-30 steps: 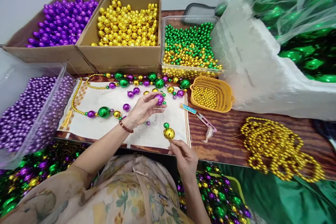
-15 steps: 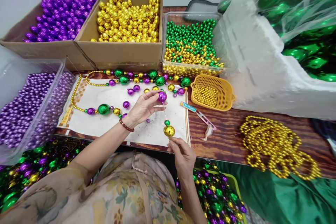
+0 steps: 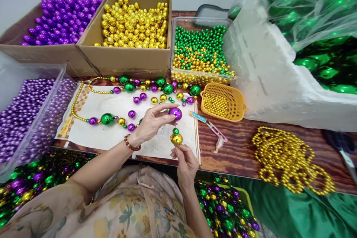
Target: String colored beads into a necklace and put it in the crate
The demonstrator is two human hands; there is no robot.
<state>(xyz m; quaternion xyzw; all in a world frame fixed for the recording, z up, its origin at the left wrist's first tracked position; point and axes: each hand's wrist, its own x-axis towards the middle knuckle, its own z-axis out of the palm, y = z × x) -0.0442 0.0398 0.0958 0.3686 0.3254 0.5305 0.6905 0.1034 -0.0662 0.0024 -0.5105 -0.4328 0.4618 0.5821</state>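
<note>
My left hand (image 3: 152, 122) pinches a purple bead (image 3: 175, 113) between thumb and fingertips above a white cloth (image 3: 122, 122). Just below it sit a small green bead (image 3: 175, 131) and a gold bead (image 3: 176, 139) on a thin needle or thread. My right hand (image 3: 185, 163) is closed under the gold bead, holding the lower end of that strand. A partly strung necklace (image 3: 111, 119) of green, purple and gold beads lies curved on the cloth to the left.
Cardboard boxes of purple balls (image 3: 60, 16) and gold balls (image 3: 134, 20) stand at the back, beside a clear tub of green and gold beads (image 3: 202, 50). A yellow basket (image 3: 223, 102), small snips (image 3: 216, 132), a gold bead pile (image 3: 290, 160) and a purple bead tub (image 3: 25, 111) surround the cloth.
My left hand has brought the purple bead down and right, close above the green bead. My right hand shifted slightly left with the gold bead.
</note>
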